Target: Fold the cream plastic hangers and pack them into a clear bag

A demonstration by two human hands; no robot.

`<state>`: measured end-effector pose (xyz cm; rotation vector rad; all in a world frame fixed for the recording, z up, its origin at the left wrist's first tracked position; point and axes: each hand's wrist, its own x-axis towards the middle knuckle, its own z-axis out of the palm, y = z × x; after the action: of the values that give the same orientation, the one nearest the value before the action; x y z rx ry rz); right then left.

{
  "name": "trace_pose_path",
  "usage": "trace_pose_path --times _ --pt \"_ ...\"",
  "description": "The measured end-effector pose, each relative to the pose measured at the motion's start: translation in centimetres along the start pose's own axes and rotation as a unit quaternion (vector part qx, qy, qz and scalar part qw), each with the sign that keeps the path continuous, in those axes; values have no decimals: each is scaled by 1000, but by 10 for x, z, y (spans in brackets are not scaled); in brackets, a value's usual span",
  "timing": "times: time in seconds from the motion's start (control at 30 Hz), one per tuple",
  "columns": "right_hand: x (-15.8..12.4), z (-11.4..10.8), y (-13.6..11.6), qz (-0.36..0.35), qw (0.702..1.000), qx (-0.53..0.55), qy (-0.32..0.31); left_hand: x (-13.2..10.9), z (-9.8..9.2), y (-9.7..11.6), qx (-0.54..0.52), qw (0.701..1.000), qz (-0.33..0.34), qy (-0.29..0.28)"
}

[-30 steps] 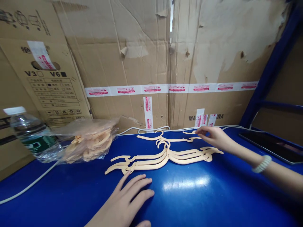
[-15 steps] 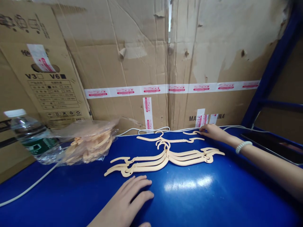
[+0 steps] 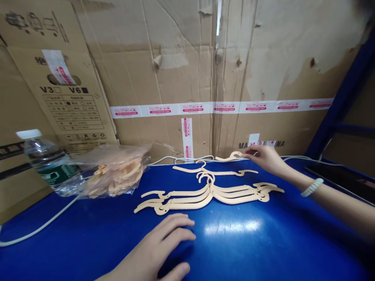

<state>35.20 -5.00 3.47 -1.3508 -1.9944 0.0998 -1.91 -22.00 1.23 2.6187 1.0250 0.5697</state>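
Observation:
Between the thumb and fingers of my right hand is a small cream hanger arm piece, curved with a hook-like end, lifted above the far part of the blue table. Below it lies a partly assembled cream hanger with a hook and an arm piece at its right end. Nearer to me, several cream folding hangers lie nested together, hooks pointing away. My left hand hovers or rests over the table just in front of them, fingers apart, holding nothing.
At the left, a clear plastic bag of cream pieces sits beside a water bottle. A white cable runs along the blue table. Cardboard walls the back. A dark flat device and a blue post are at right.
My right hand has picked up the arm piece from the table and raised it slightly. My left hand stays in front of the hangers, its fingers a little more spread. The view has shifted slightly.

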Motion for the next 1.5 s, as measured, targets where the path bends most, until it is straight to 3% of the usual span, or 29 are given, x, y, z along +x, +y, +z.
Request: trace_pose_path --times 0.1,0.23,0.3,0.37,0.5,0.57,0.6,0.67,0.73,0.8,0.97,1.17,1.33,1.5 --pt "-16 21 -43 39 982 178 -44 2 -8 6 -49 998 -38 -9" --pt "-54 47 -104 147 890 395 -172 0 -12 8 -121 989 -71 -53" --pt "-73 53 -126 192 834 453 -250 -1 -9 8 -169 982 -73 -49" --pt "-88 57 -140 217 796 482 -296 -2 -2 8 -239 968 -73 -26" --pt "-102 61 -149 225 761 509 -333 2 16 7 -420 899 -113 52" --pt "-99 61 -144 196 773 499 -340 6 22 6 -456 870 -153 107" --pt "-94 61 -139 168 794 480 -332 9 22 5 -458 862 -170 135" --pt "-78 60 -124 81 864 410 -282 13 21 3 -456 850 -192 181" --pt "-56 58 -102 -19 943 282 -179 16 20 0 -469 836 -192 211" --pt "-34 56 -79 -79 983 88 -143 18 20 -4 -489 820 -186 232" --pt "-3 62 -43 -72 987 -18 -145 16 25 -11 -497 811 -188 245" --pt "2 63 -43 -71 980 -65 -174 12 21 -6 -519 783 -217 265" --pt "-5 31 -49 -77 983 -77 -145 9 18 -9 -488 790 -241 282" --pt "-44 -2 -57 -84 993 -21 -80 6 19 -19 -454 810 -245 279"
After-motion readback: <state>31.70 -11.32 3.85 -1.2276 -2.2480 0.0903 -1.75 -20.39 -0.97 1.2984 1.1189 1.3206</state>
